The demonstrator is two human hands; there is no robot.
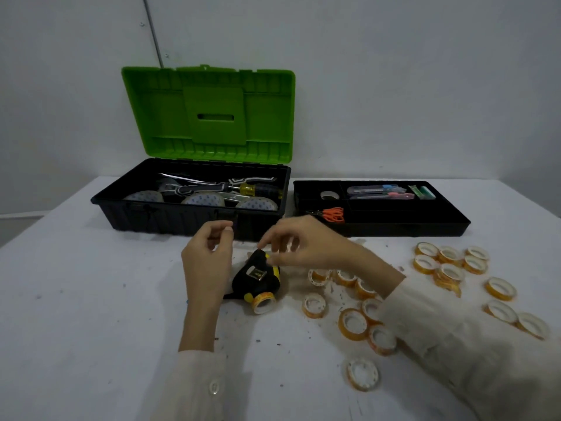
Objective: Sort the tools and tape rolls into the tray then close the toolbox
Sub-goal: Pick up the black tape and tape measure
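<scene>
Currently both of your hands hover in front of the toolbox [182,220], wrists angled inward from pale sleeves. Your left hand [208,259] is raised with the palm turned right and the fingers curled, thumb and forefinger tips drawn close; whether they pinch anything cannot be told. Your right hand [299,243] arches palm-down, fingers hanging loose and spread and gripping nothing, with the fingertips just over the top of the one black-and-yellow tape measure [255,278]. That tape measure lies on the table [91,299], in front of the toolbox's middle. The toolbox stands open, its green lid [209,113] upright. Inside it you have three large tape rolls [202,199], one yellow-handled screwdriver [256,189] and some dark-handled tools too tangled to count. Just beside the toolbox on its right sits the one tray [394,229], holding one roll [330,196], two utility knives [379,192], one green piece [422,192] and one pair of orange scissors [334,214]. In front of the toolbox and off to its right, roughly nineteen small orange tape rolls [352,323] are scattered; a few overlap, so that count is loose. One of them [263,302] leans against the tape measure's near side.
</scene>
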